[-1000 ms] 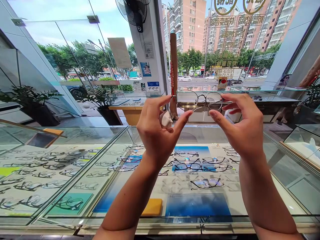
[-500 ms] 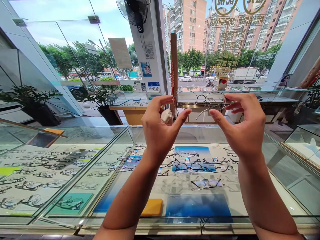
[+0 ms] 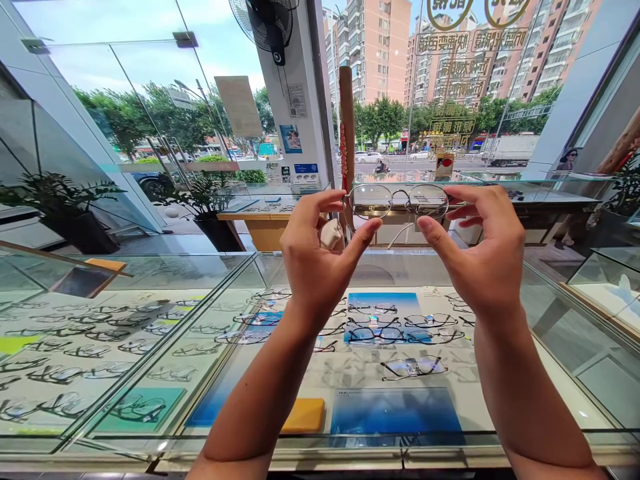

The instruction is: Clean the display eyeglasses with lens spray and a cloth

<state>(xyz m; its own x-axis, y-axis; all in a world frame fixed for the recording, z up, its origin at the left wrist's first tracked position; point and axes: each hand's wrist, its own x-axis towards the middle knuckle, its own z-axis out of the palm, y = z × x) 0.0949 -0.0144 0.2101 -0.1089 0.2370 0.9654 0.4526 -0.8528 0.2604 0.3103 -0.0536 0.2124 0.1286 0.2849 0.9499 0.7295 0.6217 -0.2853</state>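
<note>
A pair of round thin-rimmed glasses (image 3: 371,201) is held up at arm's length, level with the window behind it. My left hand (image 3: 316,248) grips its left edge between thumb and fingers. Tucked in that same palm is a crumpled whitish wad (image 3: 331,235), perhaps cloth or tissue. At the other edge, my right hand (image 3: 486,245) pinches the frame with thumb and forefinger, its remaining fingers curled behind. One thin temple arm hangs below the lenses. Printed marks show on the right lens.
Below my arms lies a glass display case (image 3: 350,437) with rows of eyeglasses (image 3: 414,367), blue cards (image 3: 397,417) and a yellow-orange case (image 3: 304,415). Another counter (image 3: 270,233), potted plants (image 3: 75,207) and a wall fan (image 3: 270,30) stand beyond, before large windows.
Both hands and the glasses have shifted very slightly left, with the grip unchanged. Outside, a white truck has moved right and a motorbike rider left.
</note>
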